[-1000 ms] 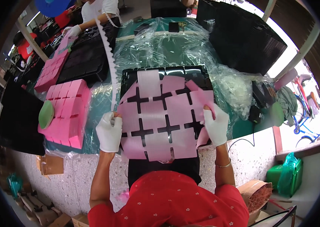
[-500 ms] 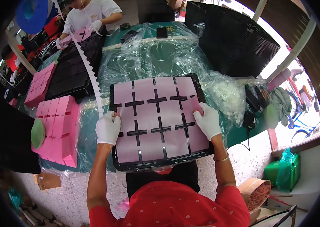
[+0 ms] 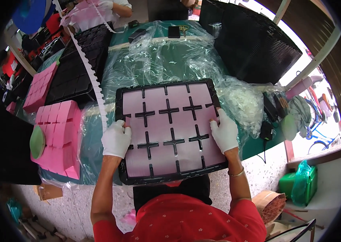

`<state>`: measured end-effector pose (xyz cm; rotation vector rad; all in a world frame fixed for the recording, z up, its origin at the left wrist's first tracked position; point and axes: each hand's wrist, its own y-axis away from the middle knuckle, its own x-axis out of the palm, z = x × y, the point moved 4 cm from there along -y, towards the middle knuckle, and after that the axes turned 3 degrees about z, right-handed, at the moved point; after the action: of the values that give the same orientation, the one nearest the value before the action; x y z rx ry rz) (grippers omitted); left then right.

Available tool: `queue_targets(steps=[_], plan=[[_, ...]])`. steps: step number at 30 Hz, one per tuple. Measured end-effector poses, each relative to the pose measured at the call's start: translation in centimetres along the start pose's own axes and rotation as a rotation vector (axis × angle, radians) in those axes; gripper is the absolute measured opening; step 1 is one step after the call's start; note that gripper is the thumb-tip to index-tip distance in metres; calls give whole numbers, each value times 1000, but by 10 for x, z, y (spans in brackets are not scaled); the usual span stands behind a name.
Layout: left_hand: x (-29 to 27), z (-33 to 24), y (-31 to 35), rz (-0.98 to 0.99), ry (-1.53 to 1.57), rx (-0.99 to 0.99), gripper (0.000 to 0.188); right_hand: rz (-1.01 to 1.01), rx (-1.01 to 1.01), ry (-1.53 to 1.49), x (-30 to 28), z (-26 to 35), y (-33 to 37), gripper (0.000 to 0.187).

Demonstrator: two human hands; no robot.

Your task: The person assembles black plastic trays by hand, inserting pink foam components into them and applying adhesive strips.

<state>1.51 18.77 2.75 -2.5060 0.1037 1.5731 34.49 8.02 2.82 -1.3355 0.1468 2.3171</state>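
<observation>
The soft pink sheet of thin material with cross-shaped cutouts point(image 3: 162, 126) lay flat inside the shallow black plastic tray with a raised rim point(image 3: 178, 176), black crosses showing through its slots. The sheet sat directly between the two gloved hands, spreading rightward from the left hand point(image 3: 116, 139) and leftward from the right hand point(image 3: 224, 132). Its longer side seemed to run from the tray's left rim to its right, that axis turned a little so the right end stood farther from the person; the lens bend left some doubt. Neither hand was clearly nearer, since each met its own side edge of the tray.

The left hand was mostly curled, thumb and forefinger close together at the tray's left rim; whether they pinched the sheet or merely rested there could not be told. The right hand was looser, thumb over the tray's right edge and fingers along the outside of the rim, its hold equally unclear. Left of the tray, on the green bench under clear plastic film point(image 3: 92, 149), stood a thick bright-pink stack of slotted pieces point(image 3: 63, 133); right of the tray lay a clear plastic bag of white bits point(image 3: 244, 103)
</observation>
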Motion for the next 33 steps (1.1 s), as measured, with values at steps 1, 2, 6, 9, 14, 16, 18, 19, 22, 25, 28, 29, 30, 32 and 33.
queue_targets(steps=[1,2,6,9,14,16,18,19,22,25,28,29,30,32,33], plan=[[1,1,0,1,-3,-9,17,-32,-11,5,0,-1,0,44],[1,1,0,-5,-10,5,18,-62,-24,9,0,-1,-1,44],[2,5,-1,-3,-27,17,21,5,17,19,-1,5,0,41],[4,5,-3,-12,-25,27,22,17,10,-9,-3,6,-1,41],[-8,-1,0,22,18,-13,21,-29,-80,0,-17,11,3,36],[-3,3,-5,22,16,-24,19,-33,-111,27,-19,6,4,36],[-2,8,-3,-14,15,-23,18,10,-143,-34,-13,3,0,35],[-1,7,-4,-4,16,-33,18,33,-134,-52,-12,0,-2,35],[2,6,-4,-9,0,-20,17,52,-115,-18,-9,-7,-5,34],[2,5,-2,-24,43,-21,16,17,-135,4,-9,-8,-5,34],[-2,5,-1,-38,24,-12,15,16,-118,-17,-8,-6,-6,34],[-1,6,-2,-36,19,-17,15,4,-125,-14,-7,-6,-6,34],[0,7,-2,-36,12,-14,15,-9,-133,-13,-6,-6,-7,34],[-1,6,-2,-36,0,-19,15,15,-111,-31,-7,-3,-7,34],[-4,4,-1,-53,5,-9,15,34,-88,-45,-7,-2,-7,34]])
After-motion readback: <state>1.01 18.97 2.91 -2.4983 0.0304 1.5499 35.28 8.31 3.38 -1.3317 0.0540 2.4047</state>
